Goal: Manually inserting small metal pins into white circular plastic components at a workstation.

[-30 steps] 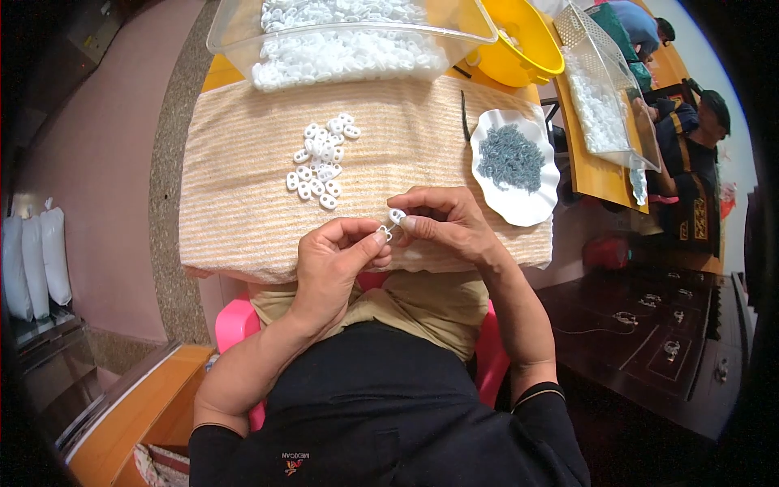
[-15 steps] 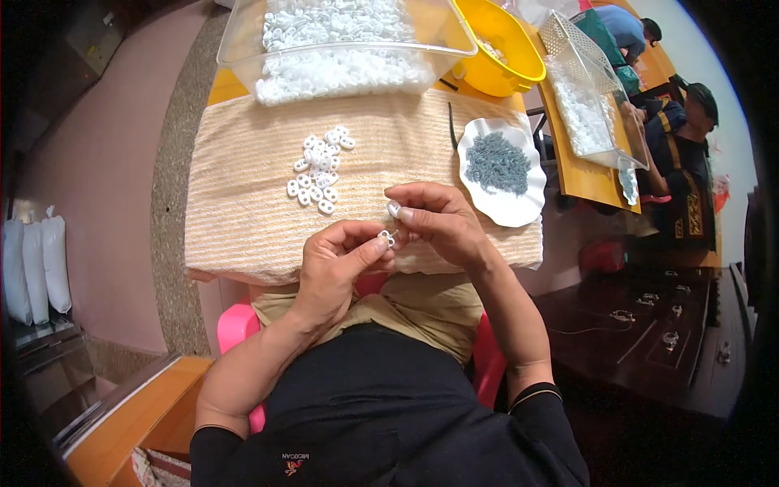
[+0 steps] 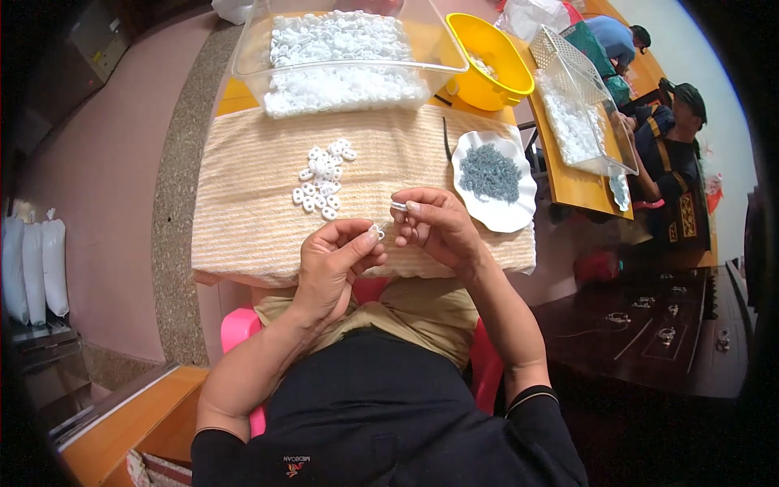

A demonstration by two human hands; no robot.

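Observation:
My left hand pinches a small white plastic piece between thumb and fingertips, above the front of the towel. Its exact shape is too small to make out. Just to the right and a little farther away, my right hand grips another small white piece, seen edge-on, between thumb and forefinger. The two pieces are apart. A loose pile of white oval pieces with two holes each lies beyond my left hand. Beyond my right hand, a white wavy-edged plate carries a heap of small grey-blue pieces.
A striped peach towel covers the table. At its far side stand a clear bin of white pieces and a yellow tub. A thin black strip lies by the plate. Two people sit at another table on the right.
My hands have drawn apart, the left shifting slightly left. The white piece in my right hand has turned and now shows its edge. The view has shifted slightly.

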